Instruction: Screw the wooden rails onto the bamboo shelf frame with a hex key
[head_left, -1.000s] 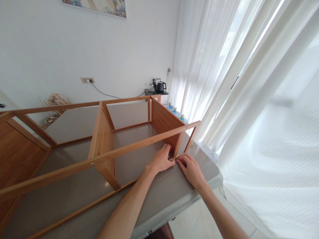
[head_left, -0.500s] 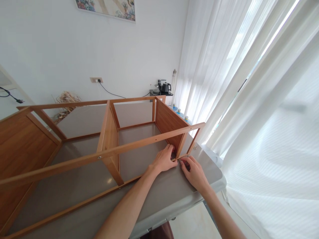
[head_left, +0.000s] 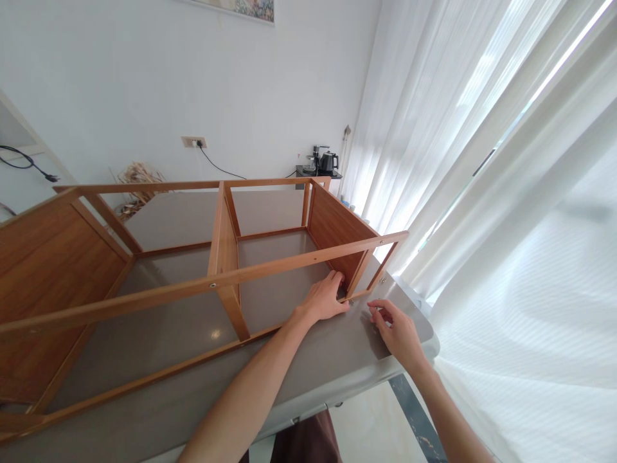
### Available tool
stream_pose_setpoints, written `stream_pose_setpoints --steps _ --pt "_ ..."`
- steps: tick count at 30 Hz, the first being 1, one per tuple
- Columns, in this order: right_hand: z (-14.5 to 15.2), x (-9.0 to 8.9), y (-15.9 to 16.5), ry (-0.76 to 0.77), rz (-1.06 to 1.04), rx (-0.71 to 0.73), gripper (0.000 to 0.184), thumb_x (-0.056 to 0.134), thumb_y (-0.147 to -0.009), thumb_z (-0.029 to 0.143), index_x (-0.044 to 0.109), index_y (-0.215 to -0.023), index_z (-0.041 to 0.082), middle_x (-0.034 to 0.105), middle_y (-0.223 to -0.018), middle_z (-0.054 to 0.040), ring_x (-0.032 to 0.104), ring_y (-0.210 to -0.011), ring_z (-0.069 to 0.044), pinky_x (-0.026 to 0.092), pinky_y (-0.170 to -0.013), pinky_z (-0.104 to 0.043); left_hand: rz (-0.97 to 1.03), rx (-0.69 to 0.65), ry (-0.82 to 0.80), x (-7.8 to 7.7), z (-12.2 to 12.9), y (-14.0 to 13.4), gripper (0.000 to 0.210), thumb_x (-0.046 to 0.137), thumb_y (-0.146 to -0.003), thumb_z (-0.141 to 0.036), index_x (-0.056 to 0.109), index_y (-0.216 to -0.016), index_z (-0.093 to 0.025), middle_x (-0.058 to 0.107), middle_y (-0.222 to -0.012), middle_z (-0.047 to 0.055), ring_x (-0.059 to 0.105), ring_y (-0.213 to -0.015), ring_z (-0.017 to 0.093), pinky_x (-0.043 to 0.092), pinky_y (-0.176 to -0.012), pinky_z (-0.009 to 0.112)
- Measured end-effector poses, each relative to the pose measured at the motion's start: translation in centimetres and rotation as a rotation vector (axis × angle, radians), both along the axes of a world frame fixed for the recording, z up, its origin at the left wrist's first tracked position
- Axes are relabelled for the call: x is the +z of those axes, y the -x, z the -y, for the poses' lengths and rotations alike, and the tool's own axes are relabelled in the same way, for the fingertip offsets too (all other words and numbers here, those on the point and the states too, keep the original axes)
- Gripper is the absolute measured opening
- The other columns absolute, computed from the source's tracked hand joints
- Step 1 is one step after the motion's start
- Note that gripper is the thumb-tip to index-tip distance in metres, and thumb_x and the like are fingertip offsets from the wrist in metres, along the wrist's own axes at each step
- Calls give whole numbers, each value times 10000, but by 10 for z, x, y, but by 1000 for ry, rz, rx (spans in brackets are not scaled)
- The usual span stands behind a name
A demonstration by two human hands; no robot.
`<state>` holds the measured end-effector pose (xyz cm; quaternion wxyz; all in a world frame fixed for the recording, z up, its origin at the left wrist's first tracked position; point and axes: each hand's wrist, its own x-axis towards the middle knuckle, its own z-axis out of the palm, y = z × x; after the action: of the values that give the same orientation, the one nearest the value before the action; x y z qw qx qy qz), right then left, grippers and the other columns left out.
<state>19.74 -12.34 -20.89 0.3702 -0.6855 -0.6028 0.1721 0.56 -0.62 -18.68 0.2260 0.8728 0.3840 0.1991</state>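
A wooden shelf frame point(head_left: 270, 267) lies on its side on a grey-topped table point(head_left: 308, 350). My left hand point(head_left: 324, 299) grips its lower rail near the right-hand corner post, thumb outside and fingers inside the frame. Just beyond my left thumb, a small metal piece point(head_left: 351, 302) shows at the rail; its kind is too small to tell. My right hand point(head_left: 398, 328) hovers to the right of that corner, apart from the wood. Its fingers are loosely bent and a little apart, with nothing visible in them.
Small metal fittings point(head_left: 383, 280) lie on the table beyond the frame's right end. White curtains point(head_left: 511, 270) hang close on the right. At the back, a black kettle point(head_left: 329, 161) stands on a small stand, and dried stalks point(head_left: 137, 180) are by the wall.
My right hand has moved away from the rail's corner to the right, and its fingers have loosened. My left hand stays on the rail. The view has shifted slightly.
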Motion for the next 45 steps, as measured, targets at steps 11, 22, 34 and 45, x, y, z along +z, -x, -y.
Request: stream_pose_setpoints --steps 11,22,34,45 --pt "5 19 -3 -20 81 -98 381 452 -944 515 691 -1084 254 729 -824 -32 675 -672 -189 517 -671 -308 15 -10 -3 -2 -1 0 395 686 -740 -357 488 -1053 -220 597 -1105 66 633 -885 231 435 -658 307" --pt "-14 4 12 39 -96 -74 405 572 -848 625 708 -841 244 724 -712 -27 693 -684 -225 536 -661 -315 16 -10 -1 -1 -1 1 414 688 -740 -352 500 -1084 -221 592 -1148 76 642 -898 245 456 -702 328" --pt "-18 -1 15 25 15 -72 463 520 -860 670 661 -759 241 663 -599 0 637 -592 -196 454 -595 -286 32 -15 19 -2 -2 1 429 686 -749 -359 498 -1108 -218 582 -1181 91 640 -953 261 462 -724 333" --pt "-19 -2 18 39 10 -132 427 542 -871 647 667 -762 254 652 -584 23 629 -585 -182 436 -592 -267 40 -25 -26 -6 -4 1 406 682 -742 -356 502 -1077 -215 599 -1131 77 647 -866 243 455 -680 332"
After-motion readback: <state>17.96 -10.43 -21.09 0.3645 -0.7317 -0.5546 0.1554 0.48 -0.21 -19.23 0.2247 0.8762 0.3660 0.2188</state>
